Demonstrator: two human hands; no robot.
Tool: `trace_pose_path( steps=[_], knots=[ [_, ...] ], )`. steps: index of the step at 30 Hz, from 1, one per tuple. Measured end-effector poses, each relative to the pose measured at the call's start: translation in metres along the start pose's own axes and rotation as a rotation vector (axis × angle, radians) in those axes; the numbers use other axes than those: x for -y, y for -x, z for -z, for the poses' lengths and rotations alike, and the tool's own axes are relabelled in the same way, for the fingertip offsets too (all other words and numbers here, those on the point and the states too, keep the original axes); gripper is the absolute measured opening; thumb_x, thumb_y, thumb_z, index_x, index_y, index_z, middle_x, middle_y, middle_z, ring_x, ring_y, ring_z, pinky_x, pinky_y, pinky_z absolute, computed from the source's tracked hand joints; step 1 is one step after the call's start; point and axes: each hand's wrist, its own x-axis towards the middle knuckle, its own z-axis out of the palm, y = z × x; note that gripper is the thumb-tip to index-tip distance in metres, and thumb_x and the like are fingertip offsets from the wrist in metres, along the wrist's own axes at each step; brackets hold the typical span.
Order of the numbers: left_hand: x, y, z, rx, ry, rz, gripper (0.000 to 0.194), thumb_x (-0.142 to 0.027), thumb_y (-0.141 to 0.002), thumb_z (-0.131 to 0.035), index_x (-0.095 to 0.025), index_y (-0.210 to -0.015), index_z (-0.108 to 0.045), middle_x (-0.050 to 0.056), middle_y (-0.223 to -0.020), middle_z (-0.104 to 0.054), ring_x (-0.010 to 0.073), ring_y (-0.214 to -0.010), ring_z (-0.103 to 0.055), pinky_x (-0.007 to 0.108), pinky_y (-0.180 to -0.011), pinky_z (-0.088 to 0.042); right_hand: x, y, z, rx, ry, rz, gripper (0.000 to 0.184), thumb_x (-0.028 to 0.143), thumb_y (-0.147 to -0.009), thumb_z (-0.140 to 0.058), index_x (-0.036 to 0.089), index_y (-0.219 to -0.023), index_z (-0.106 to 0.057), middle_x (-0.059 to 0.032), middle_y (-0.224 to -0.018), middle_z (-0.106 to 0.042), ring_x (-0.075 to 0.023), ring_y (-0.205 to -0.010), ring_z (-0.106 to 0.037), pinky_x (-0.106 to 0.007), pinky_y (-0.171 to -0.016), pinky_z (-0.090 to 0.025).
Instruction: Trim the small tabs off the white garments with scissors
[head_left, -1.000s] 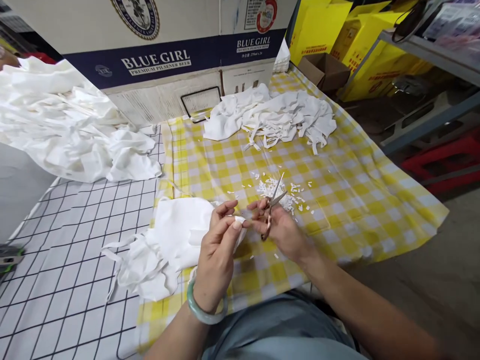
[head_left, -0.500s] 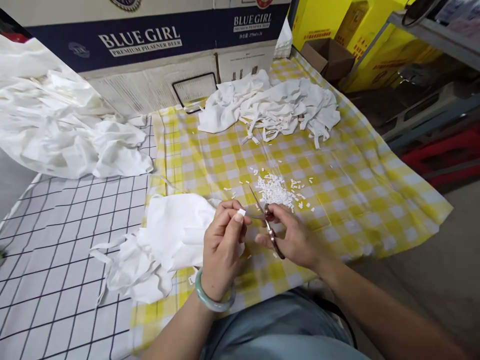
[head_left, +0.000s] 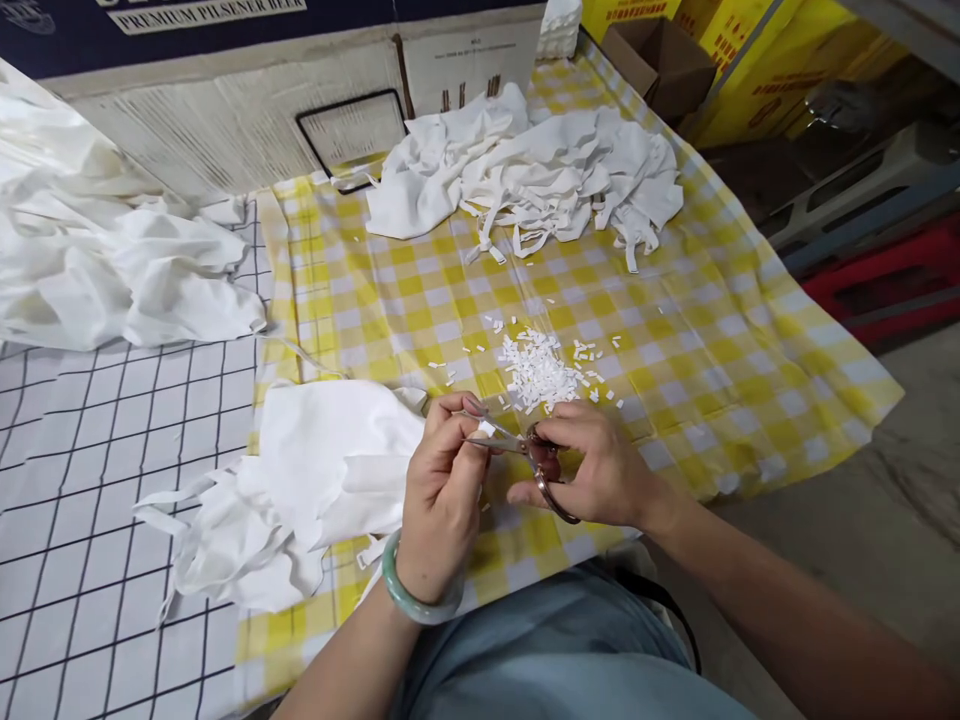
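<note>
My left hand (head_left: 448,490), with a green bangle (head_left: 420,590) at the wrist, pinches the end of a white fabric strap (head_left: 486,428). In my right hand (head_left: 589,465) are scissors (head_left: 534,455), fingers through the handles. Their parted blades lie around the strap end at my left fingertips. White cloth pieces with straps (head_left: 337,440) lie beside and partly behind my left hand. Just beyond the scissors is a heap of small white snippets (head_left: 536,370) on the yellow checked tablecloth (head_left: 420,300).
A pile of white strapped cloth (head_left: 555,180) lies at the back, against a cardboard beer box (head_left: 225,130). More white fabric (head_left: 112,260) is heaped at the left on a black-gridded white cloth (head_left: 97,480). A small brown box (head_left: 660,65) stands at the far right.
The scissors have turned from pointing away to pointing left, and their blades have come around the strap end held by my left hand. The camera view has tilted downward.
</note>
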Motion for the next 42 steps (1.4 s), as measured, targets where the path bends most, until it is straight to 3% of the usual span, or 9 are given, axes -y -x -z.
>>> trace_pose_path(
  steps=[11, 21, 27, 31, 38, 42],
  knots=[
    [0.009, 0.005, 0.001, 0.019, 0.041, 0.024, 0.023, -0.026, -0.097, -0.047, -0.020, -0.081, -0.062, 0.006, -0.107, -0.048, 0.0222, -0.107, -0.049, 0.034, -0.094, -0.042, 0.000, 0.001, -0.001, -0.009, 0.075, 0.006, 0.047, 0.056, -0.071, -0.075, 0.019, -0.054, -0.052, 0.0026, -0.052, -0.053, -0.0120, -0.055, -0.046, -0.027, -0.061, -0.034],
    [0.010, 0.002, 0.001, 0.030, -0.003, -0.060, 0.024, -0.021, -0.098, -0.045, -0.020, -0.079, -0.061, 0.006, -0.101, -0.051, 0.0207, -0.108, -0.047, 0.035, -0.094, -0.042, 0.000, 0.001, -0.001, 0.002, 0.070, -0.009, 0.051, 0.058, -0.071, -0.076, 0.017, -0.053, -0.051, 0.0024, -0.052, -0.052, -0.0109, -0.056, -0.045, -0.026, -0.062, -0.033],
    [0.009, 0.002, 0.000, 0.051, -0.071, -0.133, 0.026, -0.016, -0.098, -0.043, -0.020, -0.076, -0.056, 0.004, -0.087, -0.052, 0.0196, -0.107, -0.046, 0.034, -0.094, -0.039, -0.003, 0.003, -0.002, 0.002, 0.056, -0.010, 0.051, 0.057, -0.073, -0.074, 0.017, -0.053, -0.050, 0.0028, -0.051, -0.050, -0.0102, -0.055, -0.043, -0.025, -0.061, -0.032],
    [0.006, -0.001, -0.004, 0.074, -0.120, -0.113, 0.025, -0.017, -0.098, -0.043, -0.019, -0.077, -0.057, 0.005, -0.094, -0.052, 0.0189, -0.106, -0.047, 0.031, -0.091, -0.041, -0.008, 0.008, -0.001, -0.021, 0.072, -0.021, 0.049, 0.057, -0.074, -0.074, 0.017, -0.054, -0.053, 0.0025, -0.052, -0.050, -0.0101, -0.055, -0.043, -0.024, -0.059, -0.031],
    [0.004, -0.012, -0.018, 0.190, -0.166, -0.092, 0.025, -0.017, -0.097, -0.044, -0.017, -0.077, -0.059, 0.006, -0.101, -0.052, 0.0170, -0.105, -0.049, 0.028, -0.090, -0.041, -0.022, 0.027, 0.002, -0.088, 0.078, -0.158, 0.047, 0.051, -0.080, -0.069, 0.017, -0.052, -0.054, 0.0014, -0.054, -0.049, -0.0106, -0.056, -0.043, -0.024, -0.056, -0.031],
    [0.003, -0.013, -0.020, 0.232, -0.142, -0.074, 0.026, -0.017, -0.097, -0.044, -0.017, -0.077, -0.059, 0.006, -0.095, -0.053, 0.0178, -0.107, -0.049, 0.029, -0.092, -0.040, -0.026, 0.035, 0.003, -0.078, -0.161, -0.416, 0.046, 0.054, -0.074, -0.073, 0.018, -0.054, -0.052, 0.0022, -0.054, -0.048, -0.0110, -0.052, -0.045, -0.024, -0.051, -0.033]
  ],
)
